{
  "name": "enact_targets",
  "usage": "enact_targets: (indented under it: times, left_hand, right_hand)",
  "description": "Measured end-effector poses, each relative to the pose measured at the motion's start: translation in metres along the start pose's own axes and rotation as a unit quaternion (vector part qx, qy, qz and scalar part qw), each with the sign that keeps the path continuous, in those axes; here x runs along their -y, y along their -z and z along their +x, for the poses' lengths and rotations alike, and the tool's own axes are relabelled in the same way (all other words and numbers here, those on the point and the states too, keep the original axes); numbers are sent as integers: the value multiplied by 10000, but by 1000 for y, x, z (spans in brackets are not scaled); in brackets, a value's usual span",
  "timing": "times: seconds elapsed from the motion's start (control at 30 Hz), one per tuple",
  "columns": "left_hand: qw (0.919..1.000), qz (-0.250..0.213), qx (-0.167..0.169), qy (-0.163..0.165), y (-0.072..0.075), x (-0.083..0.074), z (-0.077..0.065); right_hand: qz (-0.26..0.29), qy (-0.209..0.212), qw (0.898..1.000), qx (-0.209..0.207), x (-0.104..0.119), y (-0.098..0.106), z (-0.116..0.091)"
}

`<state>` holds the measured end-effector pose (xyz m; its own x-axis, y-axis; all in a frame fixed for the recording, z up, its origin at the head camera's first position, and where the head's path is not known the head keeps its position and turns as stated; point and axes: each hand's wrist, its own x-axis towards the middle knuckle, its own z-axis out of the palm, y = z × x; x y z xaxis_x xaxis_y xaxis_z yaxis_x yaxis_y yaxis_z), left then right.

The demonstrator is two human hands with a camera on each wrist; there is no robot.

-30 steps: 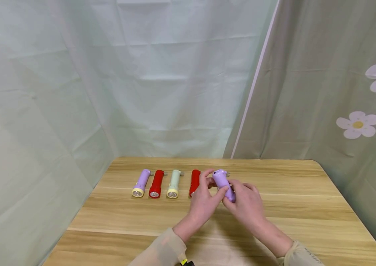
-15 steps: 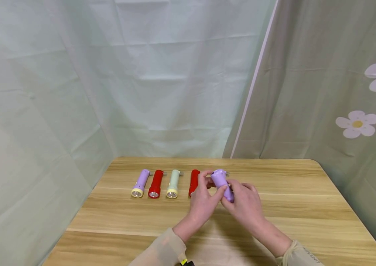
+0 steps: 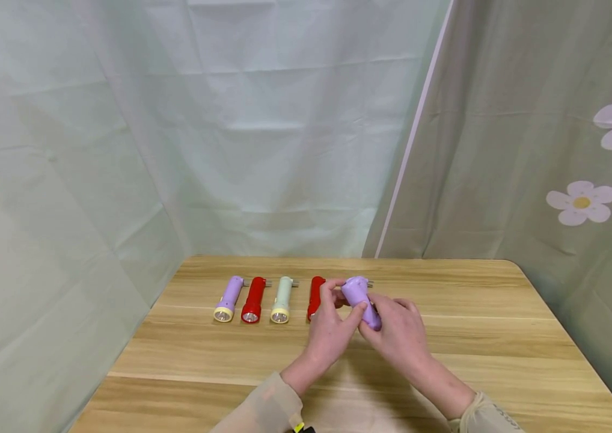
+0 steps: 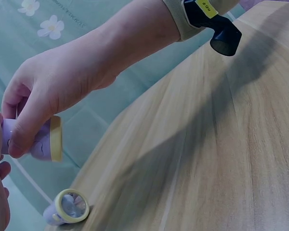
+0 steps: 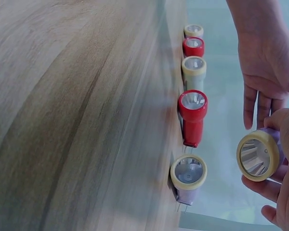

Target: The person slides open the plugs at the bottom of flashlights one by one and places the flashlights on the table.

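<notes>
Both hands hold a purple flashlight (image 3: 357, 293) above the table, tilted with its tail end up. My left hand (image 3: 329, 331) pinches its body with the thumb, and the index finger reaches to the tail. The right hand (image 3: 400, 334) grips the lower part; in the left wrist view its thumb (image 4: 26, 132) lies close to the cream rim (image 4: 56, 138). In the right wrist view the lens (image 5: 255, 158) faces the camera and looks unlit. Another purple flashlight (image 5: 188, 174) lies on the table below, mostly hidden by the hands in the head view.
On the wooden table (image 3: 176, 373) lie, left to right, a purple flashlight (image 3: 230, 297), a red flashlight (image 3: 254, 299), a pale green flashlight (image 3: 282, 299) and another red flashlight (image 3: 315, 296). Metal prongs stick out at their tails. Curtains (image 3: 284, 120) hang behind.
The held flashlight has shifted slightly left and turned a little, so the dark spot at its tail shows less. Both hands keep their grip; the row on the table is unmoved.
</notes>
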<state>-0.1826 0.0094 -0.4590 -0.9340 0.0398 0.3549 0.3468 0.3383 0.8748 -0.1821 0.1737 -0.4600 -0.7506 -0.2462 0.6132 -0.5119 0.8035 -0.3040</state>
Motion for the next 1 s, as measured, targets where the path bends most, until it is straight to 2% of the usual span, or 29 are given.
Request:
enact_targets:
  times: [0.27, 0.57, 0.8, 1.0]
  left_hand:
    - [9994, -328, -54, -20, 0, 5, -4]
    - [9969, -715, -293, -161, 1, 8, -7]
    - [9921, -1178, -408, -117, 0, 7, -8]
    - [9903, -1280, -534, -16, -1, 7, -10]
  right_hand:
    - [-269, 471, 9984, -147, 0, 1, 0]
    - [-533, 896, 9941, -308, 0, 3, 3]
    - [-643, 805, 9943, -261, 3, 3, 4]
    - [-642, 702, 9953, -191, 6, 4, 5]
